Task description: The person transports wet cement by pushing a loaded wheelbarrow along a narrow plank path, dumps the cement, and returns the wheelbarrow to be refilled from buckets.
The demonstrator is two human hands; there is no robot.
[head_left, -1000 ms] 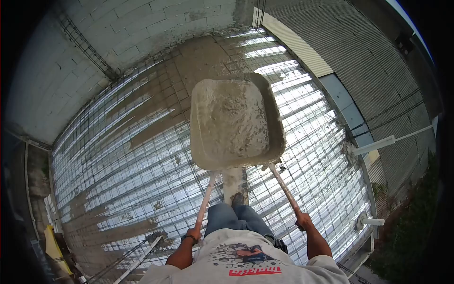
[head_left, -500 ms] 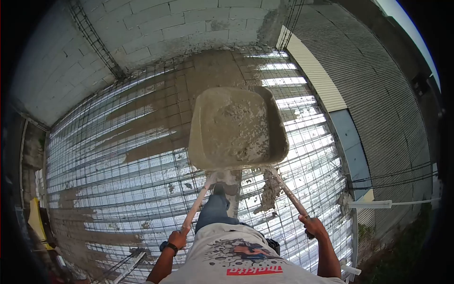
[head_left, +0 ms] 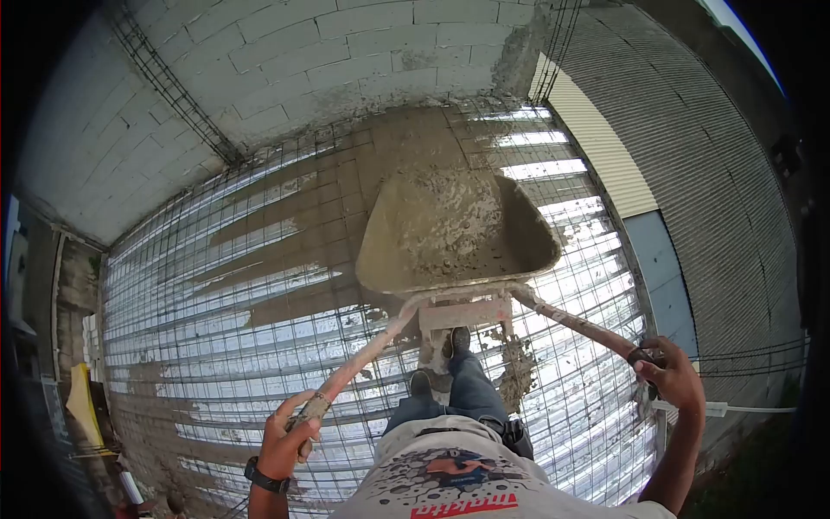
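A mud-coated wheelbarrow (head_left: 380,246) stands in front of me, its tray tipped forward. Wet concrete (head_left: 454,212) clings to the inside and lies toward the far lip. My left hand (head_left: 290,432) is wrapped around the end of the left handle (head_left: 363,355). The right handle (head_left: 584,327) runs out to its dark grip, where my right hand (head_left: 673,376) is closed. Both handles are raised and spread wide at my sides. The wheel is hidden beneath the tray.
Wire mesh lies over the shiny ribbed metal deck (head_left: 285,346). Wet concrete (head_left: 406,138) covers its far part, by a block wall (head_left: 346,52). Rebar columns (head_left: 177,86) stand against the wall. A corrugated roof (head_left: 692,130) lies beyond the deck's right edge.
Both hands have risen and moved apart with the handles. The tray has tipped further forward, and concrete has shifted toward its far lip. Both my feet now show under the handles.
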